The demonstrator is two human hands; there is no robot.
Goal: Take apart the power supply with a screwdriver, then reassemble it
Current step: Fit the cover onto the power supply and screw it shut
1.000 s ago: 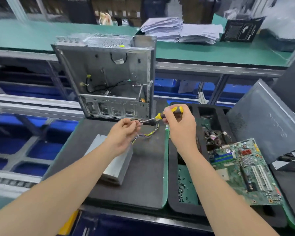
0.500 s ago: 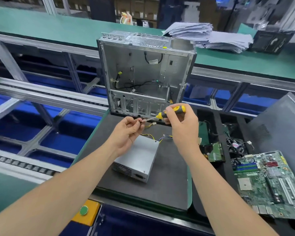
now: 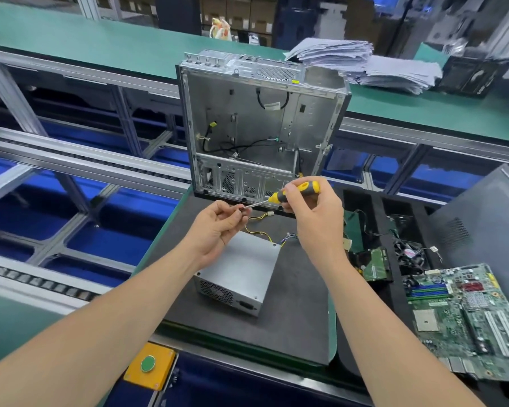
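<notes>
Power supply: grey sheet-metal power supply box (image 3: 241, 271), lying flat on the dark foam worktop mat (image 3: 294, 312), cover on, vented end towards me, coloured wires leaving its far right corner.
Bearing: I place it directly beneath both hands; I judge its long axis to run away from me; left hand (image 3: 221, 227) nearer than right hand (image 3: 315, 218).
Left grip: pinches a small dark part (image 3: 241, 209), probably a screw, at the tool tip.
Right grip: wraps the yellow-and-black screwdriver (image 3: 299, 190), shaft pointing left.
Surroundings: open bare-metal computer case (image 3: 247, 118) upright behind; green motherboard (image 3: 467, 315) well right.
</notes>
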